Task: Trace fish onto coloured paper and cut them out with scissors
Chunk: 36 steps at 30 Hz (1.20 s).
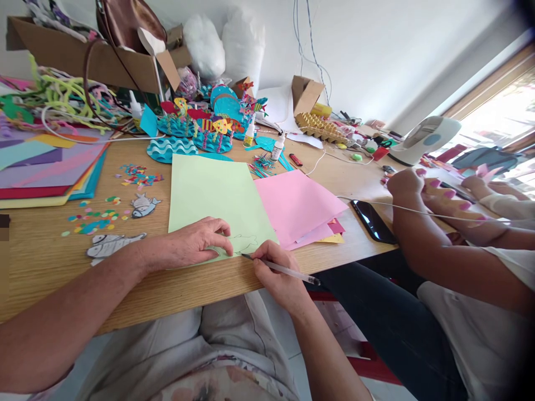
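My right hand [278, 273] grips a clear-barrelled pen [295, 273], its dark tip touching a light green sheet of paper [209, 189] near the front edge. A thin outline drawing [246, 242], fish-like in shape, shows on the sheet beside the tip. Resting on the same sheet, my left hand [207, 242] has its fingers apart and bent a little, left of the drawing. Part of the outline lies hidden under those fingers. To the left on the table are a grey-blue fish cutout [144, 206] and a striped paper fish cutout [111, 245], partly behind my left forearm.
Pink paper [296, 206] lies right of the green sheet, with a black phone [373, 223] beyond it. Coloured sheets [45, 167] are stacked at left. Glue bottles [278, 147] and decorated blue fish crafts [213, 133] stand behind. Another person's arm [422, 234] rests at right.
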{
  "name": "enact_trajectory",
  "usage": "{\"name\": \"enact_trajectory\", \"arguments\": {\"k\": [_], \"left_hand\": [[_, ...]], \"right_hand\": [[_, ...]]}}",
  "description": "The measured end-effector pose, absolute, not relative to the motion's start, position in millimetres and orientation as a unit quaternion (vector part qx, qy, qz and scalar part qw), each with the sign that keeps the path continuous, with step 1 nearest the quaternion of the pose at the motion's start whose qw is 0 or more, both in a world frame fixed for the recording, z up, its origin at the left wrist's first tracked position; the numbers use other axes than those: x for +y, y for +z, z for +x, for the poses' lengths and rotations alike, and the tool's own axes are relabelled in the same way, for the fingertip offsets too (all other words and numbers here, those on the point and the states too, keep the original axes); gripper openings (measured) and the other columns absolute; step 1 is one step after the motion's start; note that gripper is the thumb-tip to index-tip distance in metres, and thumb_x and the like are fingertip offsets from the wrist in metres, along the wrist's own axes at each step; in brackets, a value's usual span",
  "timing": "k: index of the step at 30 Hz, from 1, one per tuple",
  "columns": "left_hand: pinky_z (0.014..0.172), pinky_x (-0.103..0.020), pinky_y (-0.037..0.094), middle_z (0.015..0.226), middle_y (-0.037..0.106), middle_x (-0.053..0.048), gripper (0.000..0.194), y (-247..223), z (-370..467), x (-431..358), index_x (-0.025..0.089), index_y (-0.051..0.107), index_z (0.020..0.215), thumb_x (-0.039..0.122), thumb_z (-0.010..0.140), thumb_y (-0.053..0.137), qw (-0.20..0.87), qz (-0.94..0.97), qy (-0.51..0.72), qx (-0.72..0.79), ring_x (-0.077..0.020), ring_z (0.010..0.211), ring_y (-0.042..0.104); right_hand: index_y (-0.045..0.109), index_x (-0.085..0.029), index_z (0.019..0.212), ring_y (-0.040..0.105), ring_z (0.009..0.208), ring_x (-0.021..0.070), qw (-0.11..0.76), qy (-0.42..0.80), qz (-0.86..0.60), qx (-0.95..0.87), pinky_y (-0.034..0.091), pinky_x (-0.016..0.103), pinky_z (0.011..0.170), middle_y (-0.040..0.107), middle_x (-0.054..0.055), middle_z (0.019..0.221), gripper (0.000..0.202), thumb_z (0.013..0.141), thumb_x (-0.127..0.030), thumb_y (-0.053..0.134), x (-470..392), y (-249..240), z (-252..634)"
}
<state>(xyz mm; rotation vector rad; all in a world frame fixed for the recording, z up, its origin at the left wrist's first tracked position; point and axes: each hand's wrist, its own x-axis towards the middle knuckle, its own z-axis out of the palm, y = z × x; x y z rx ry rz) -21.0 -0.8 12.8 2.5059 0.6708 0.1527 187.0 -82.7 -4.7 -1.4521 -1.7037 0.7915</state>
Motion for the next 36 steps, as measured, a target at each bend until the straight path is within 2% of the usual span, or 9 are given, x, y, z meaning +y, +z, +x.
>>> {"name": "enact_trajectory", "arguments": {"k": [6, 18, 24, 32, 36], "left_hand": [[0.094, -0.03, 0.034, 0.109, 0.048, -0.003, 0.029, 12, -21, 0, 0.026, 0.066, 0.095, 0.008, 0.079, 0.049, 0.273, 0.928, 0.055, 0.249, -0.0192, 0.106, 0.045], [0.094, -0.032, 0.035, 0.109, 0.048, -0.003, 0.03, 13, -20, 0, 0.026, 0.066, 0.094, 0.007, 0.078, 0.049, 0.269, 0.929, 0.057, 0.248, -0.0201, 0.106, 0.045], [0.093, -0.031, 0.035, 0.107, 0.05, -0.003, 0.029, 11, -21, 0, 0.026, 0.066, 0.094, 0.008, 0.078, 0.05, 0.265, 0.93, 0.066, 0.246, -0.02, 0.104, 0.046], [0.094, -0.032, 0.035, 0.108, 0.049, -0.002, 0.035, 6, -22, 2, 0.029, 0.065, 0.094, 0.005, 0.075, 0.049, 0.264, 0.931, 0.076, 0.24, -0.02, 0.105, 0.046], [0.094, -0.032, 0.036, 0.108, 0.052, -0.002, 0.032, 8, -22, 1, 0.026, 0.061, 0.098, 0.008, 0.076, 0.048, 0.269, 0.928, 0.085, 0.244, -0.02, 0.105, 0.046]], "right_hand": [[0.051, -0.019, 0.069, 0.035, 0.046, 0.0083, 0.398, 0.325, -0.56, -0.65, 0.027, 0.021, 0.047, 0.04, -0.007, 0.05, 0.006, 0.071, -0.016, 0.047, -83, -6, 189], [0.051, -0.02, 0.069, 0.037, 0.047, 0.0085, 0.374, 0.307, -0.572, -0.662, 0.027, 0.022, 0.048, 0.042, -0.007, 0.05, 0.008, 0.069, -0.013, 0.046, -84, -4, 186], [0.052, -0.019, 0.07, 0.034, 0.047, 0.0085, 0.422, 0.365, -0.543, -0.627, 0.025, 0.022, 0.046, 0.04, -0.007, 0.051, 0.006, 0.072, -0.017, 0.048, -85, -4, 192], [0.054, -0.019, 0.077, 0.043, 0.053, 0.0096, 0.41, 0.348, -0.54, -0.648, 0.032, 0.022, 0.05, 0.048, -0.005, 0.057, 0.003, 0.078, -0.022, 0.052, -74, 9, 190], [0.054, -0.019, 0.075, 0.045, 0.053, 0.0099, 0.394, 0.357, -0.545, -0.648, 0.032, 0.021, 0.049, 0.051, -0.005, 0.058, 0.005, 0.078, -0.023, 0.052, -60, 4, 186]]}}
